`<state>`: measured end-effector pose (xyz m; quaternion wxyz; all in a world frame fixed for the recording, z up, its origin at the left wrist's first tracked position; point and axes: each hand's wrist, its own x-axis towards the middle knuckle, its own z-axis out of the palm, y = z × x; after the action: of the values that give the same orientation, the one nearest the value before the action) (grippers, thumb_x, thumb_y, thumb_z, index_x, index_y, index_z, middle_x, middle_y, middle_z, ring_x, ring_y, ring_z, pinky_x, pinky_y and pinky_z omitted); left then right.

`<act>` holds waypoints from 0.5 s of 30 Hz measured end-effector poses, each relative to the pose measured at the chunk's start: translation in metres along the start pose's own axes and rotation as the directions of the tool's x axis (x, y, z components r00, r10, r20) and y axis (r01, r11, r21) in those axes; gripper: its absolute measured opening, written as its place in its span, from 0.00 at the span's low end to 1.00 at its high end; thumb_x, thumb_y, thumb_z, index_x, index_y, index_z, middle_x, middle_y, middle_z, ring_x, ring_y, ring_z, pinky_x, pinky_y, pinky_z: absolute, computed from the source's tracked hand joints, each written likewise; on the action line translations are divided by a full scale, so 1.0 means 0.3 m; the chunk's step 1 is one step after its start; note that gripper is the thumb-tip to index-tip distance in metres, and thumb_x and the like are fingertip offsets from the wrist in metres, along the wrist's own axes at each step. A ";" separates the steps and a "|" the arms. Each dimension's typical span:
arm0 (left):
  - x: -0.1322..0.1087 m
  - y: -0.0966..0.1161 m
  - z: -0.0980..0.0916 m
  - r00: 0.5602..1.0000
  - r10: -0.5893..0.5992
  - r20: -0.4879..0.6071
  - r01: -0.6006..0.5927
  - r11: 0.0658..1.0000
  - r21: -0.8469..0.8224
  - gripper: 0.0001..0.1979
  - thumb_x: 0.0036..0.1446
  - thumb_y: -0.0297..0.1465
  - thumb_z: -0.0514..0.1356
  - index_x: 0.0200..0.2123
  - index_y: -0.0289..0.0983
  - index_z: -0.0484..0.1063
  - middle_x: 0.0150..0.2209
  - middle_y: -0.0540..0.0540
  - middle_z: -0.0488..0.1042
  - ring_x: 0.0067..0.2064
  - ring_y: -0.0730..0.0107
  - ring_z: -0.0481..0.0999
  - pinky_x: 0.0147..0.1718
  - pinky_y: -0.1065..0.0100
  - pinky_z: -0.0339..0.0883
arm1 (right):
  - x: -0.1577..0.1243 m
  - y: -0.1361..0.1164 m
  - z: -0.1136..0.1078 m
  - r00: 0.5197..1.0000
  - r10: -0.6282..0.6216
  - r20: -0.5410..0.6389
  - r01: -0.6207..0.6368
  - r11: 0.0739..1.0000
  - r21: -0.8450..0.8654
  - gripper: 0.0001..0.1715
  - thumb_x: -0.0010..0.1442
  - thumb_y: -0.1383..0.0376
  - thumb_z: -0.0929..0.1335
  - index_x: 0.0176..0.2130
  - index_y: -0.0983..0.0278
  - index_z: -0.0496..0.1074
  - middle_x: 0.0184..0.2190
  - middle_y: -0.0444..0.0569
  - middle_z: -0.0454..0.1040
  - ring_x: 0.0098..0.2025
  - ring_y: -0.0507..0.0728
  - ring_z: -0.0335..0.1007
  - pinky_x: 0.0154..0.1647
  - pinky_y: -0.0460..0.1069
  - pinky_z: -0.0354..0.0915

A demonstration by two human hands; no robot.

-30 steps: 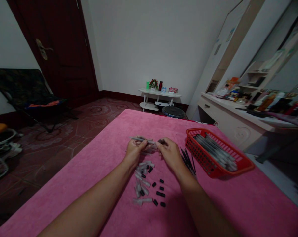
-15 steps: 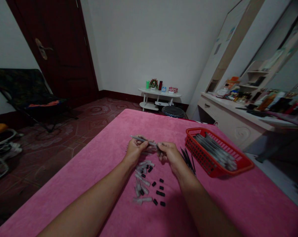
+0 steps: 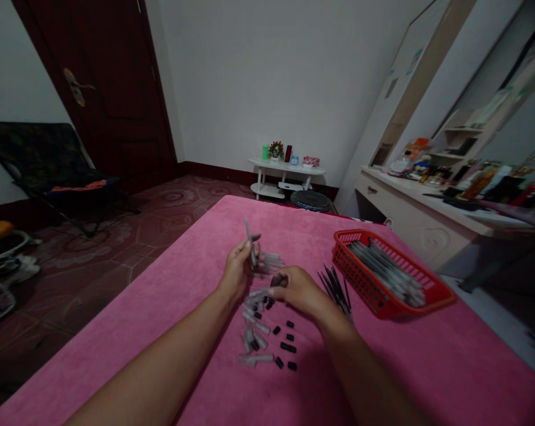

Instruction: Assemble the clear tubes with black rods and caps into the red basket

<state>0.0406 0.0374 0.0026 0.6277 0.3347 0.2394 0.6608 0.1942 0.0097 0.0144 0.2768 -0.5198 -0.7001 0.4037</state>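
Observation:
My left hand (image 3: pixel 239 260) is closed around a slim grey pen (image 3: pixel 250 239), which now stands nearly upright with its tip end above the fingers. Just right of that hand, several clear pen barrels (image 3: pixel 272 260) lie side by side on the pink cloth. My right hand (image 3: pixel 296 287) is low over the far edge of a pile of clear pen caps (image 3: pixel 259 326), its fingers curled together and slightly blurred; whatever they pinch is too small to make out. Small black plugs (image 3: pixel 288 348) are scattered among and beside the caps.
A red plastic basket (image 3: pixel 369 296) full of grey pens (image 3: pixel 389 272) stands at the right. Thin black refills (image 3: pixel 336 290) lie between it and my right forearm. Beyond the pink-covered table (image 3: pixel 161 331) are a black round stool (image 3: pixel 311 201) and a dressing table (image 3: pixel 427 219).
My hands have come apart. The left has tipped the pen from lying sideways to nearly upright, and the right has moved down and nearer to the caps.

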 end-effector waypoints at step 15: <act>-0.014 -0.004 -0.003 0.997 -0.046 0.069 0.016 0.926 0.376 0.20 0.50 0.40 0.64 0.38 0.29 0.76 0.15 0.55 0.62 0.16 0.82 0.59 0.16 0.78 0.51 | 0.001 0.010 -0.187 0.977 -0.035 -0.212 -0.024 0.963 -0.268 0.06 0.50 0.66 0.68 0.30 0.65 0.75 0.27 0.49 0.77 0.29 0.54 0.70 0.29 0.46 0.61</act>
<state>0.0407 0.0334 0.0006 0.5711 0.4698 0.3425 0.5795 0.2411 0.0261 0.0410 0.2787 -0.5913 -0.7159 0.2454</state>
